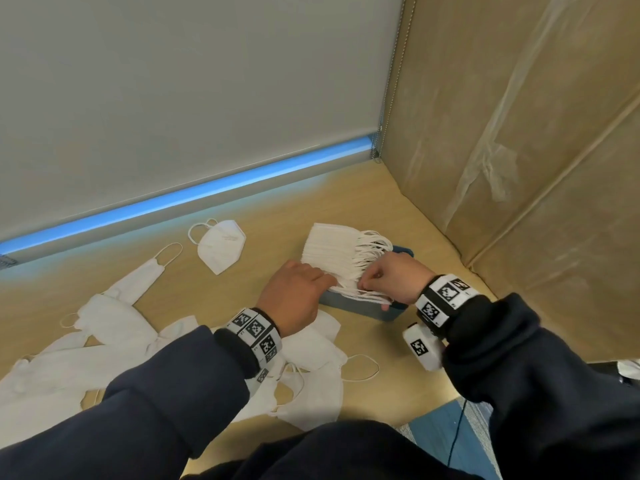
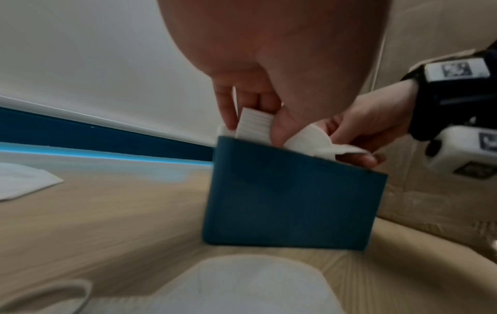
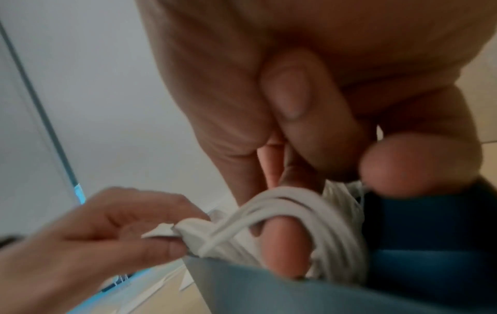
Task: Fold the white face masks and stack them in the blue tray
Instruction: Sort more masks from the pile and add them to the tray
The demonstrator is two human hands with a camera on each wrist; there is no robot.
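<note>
From the head view, a stack of folded masks (image 1: 332, 251) is standing on edge in the blue tray (image 1: 360, 306), which sits on the table (image 1: 346, 202) near the cardboard wall (image 1: 519, 168). The left hand (image 1: 294, 292) is being pressed against the near end of the stack, fingers fairly straight, probably so that the packed masks are kept from springing apart. The right hand (image 1: 391, 278) is being curled over the ear loops (image 1: 374, 244), which are being gathered to one side. Unfolded masks (image 1: 114, 327) are lying in a loose pile at the left, and one cup-shaped mask (image 1: 223, 249) is lying apart, so much of the work is judged unfinished.

From the left wrist view, a folded mask (image 2: 255, 125) is being pinched between thumb and fingers of the left hand (image 2: 269, 63) just above the tray's rim, seemingly for guiding it into the row.

From the right wrist view, though blurred, the loops are being hooked around one finger (image 3: 285, 246) of the right hand, apparently to tuck them inside the tray wall (image 3: 269, 293).
</note>
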